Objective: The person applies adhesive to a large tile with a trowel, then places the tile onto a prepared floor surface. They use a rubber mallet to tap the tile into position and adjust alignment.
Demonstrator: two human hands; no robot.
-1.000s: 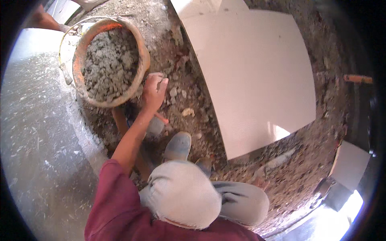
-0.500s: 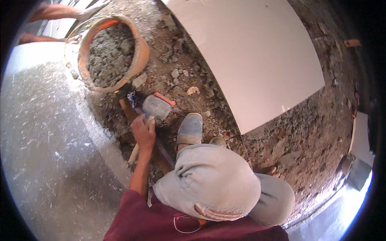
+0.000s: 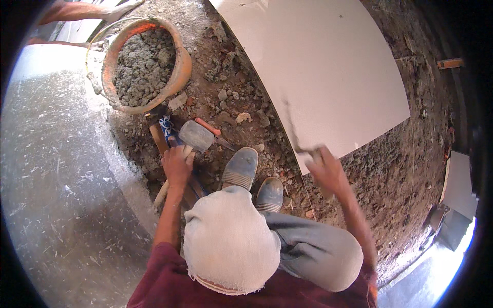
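My left hand (image 3: 177, 165) is closed around the pale handle of a mallet. The mallet's grey, rounded head (image 3: 196, 135) is just beyond my fingers, over the dirt. To the right, my right hand (image 3: 324, 170) is closed on a trowel (image 3: 291, 127). Its thin blade shows edge-on, smeared by motion, over the near corner of a large pale tile (image 3: 328, 66). A brown bar (image 3: 158, 137) and a blue-and-white strip (image 3: 165, 126) lie beside my left hand. An orange-handled tool (image 3: 208, 127) rests on the dirt beside the mallet head.
An orange bucket (image 3: 182, 72) of grey mortar stands at the upper left. Another person's arm (image 3: 72, 12) and foot reach in behind it. A grey, speckled floor (image 3: 67, 205) borders the rubble strip on the left. My boots (image 3: 240, 167) stand on loose dirt.
My right hand has come into view at the right with the trowel. My left hand and the mallet have shifted slightly. My knees have moved, and both boots now show more fully.
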